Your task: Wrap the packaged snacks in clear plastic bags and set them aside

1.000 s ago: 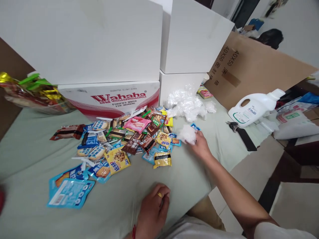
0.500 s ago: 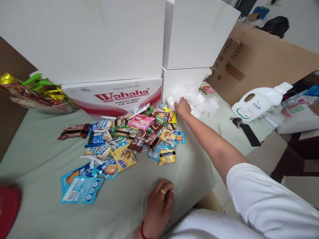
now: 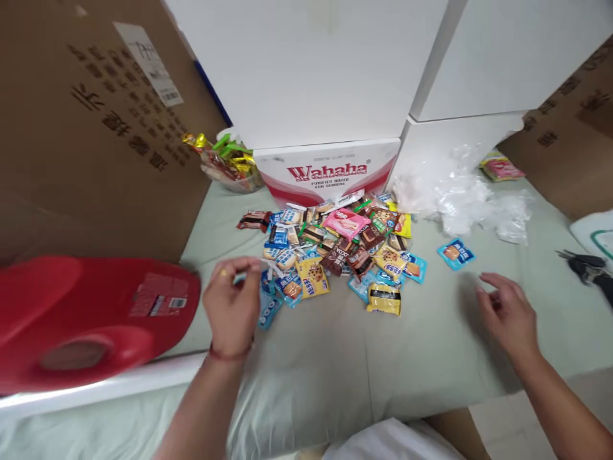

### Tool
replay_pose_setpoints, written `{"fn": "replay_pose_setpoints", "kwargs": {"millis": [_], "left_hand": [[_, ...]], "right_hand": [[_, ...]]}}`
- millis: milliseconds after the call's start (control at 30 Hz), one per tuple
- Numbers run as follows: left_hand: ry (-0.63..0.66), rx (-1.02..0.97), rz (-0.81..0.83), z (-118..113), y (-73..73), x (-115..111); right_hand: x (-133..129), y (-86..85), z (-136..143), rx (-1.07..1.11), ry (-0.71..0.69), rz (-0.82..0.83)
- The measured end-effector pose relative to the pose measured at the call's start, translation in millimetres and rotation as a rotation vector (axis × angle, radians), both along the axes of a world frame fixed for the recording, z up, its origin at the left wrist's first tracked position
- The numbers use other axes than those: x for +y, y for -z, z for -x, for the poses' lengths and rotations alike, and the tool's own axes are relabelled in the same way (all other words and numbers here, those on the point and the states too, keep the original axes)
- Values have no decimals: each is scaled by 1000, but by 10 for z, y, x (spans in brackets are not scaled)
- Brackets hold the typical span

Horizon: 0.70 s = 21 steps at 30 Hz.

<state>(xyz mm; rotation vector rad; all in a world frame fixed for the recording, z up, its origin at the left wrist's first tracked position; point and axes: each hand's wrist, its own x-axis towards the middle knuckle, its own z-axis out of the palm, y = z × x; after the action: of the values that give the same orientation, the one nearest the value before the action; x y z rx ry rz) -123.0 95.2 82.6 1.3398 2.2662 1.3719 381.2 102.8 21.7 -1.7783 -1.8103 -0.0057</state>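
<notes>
My left hand (image 3: 232, 305) is raised over the left front edge of the snack pile, fingers curled with thumb and forefinger together. What they hold, if anything, I cannot make out. Behind its fingertips are blue snack packets (image 3: 269, 309), partly hidden. My right hand (image 3: 512, 316) hovers above the cloth with thumb and fingers apart, holding nothing. A single blue cracker packet (image 3: 456, 253) lies just beyond its fingertips. Between the hands, the pile holds a yellow cookie packet (image 3: 313, 277), a pink wafer packet (image 3: 347, 222) and brown cocoa packets (image 3: 337, 255).
Crumpled clear plastic bags (image 3: 454, 195) lie at the back right, before white boxes. A Wahaha carton (image 3: 330, 171) stands behind the pile. A red jug (image 3: 100, 313) lies at left, with a tub of snacks (image 3: 234, 167) behind. Keys (image 3: 582, 260) lie at right.
The view has swung left. My right hand has drawn back from the plastic bags and opened. My left hand has moved forward to the pile's left edge. The separate blue packet now shows.
</notes>
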Motion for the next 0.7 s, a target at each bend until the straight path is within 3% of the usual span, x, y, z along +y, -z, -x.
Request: {"fn": "replay_pose_setpoints", "kwargs": {"millis": [167,233,300,400,500,700], "left_hand": [[-143,161,63,454,-101,1386],[-121,168,101,586,-90,1792],[-72,174,178,707,-56,2038],[1,165,229,850,-4,2160],[15,169,226,900,30,2132],[-28,226,150,776,59,1809]], "right_hand": [[-246,300,-187,-97,46,19],[-242,322,-162,-103,34,19],[-230,319,-142,-109,15,21],[-235,301,-132,-114,23,25],[-254,284,-131,-103,28,23],[-261,281,-154,-31,-20,29]]}}
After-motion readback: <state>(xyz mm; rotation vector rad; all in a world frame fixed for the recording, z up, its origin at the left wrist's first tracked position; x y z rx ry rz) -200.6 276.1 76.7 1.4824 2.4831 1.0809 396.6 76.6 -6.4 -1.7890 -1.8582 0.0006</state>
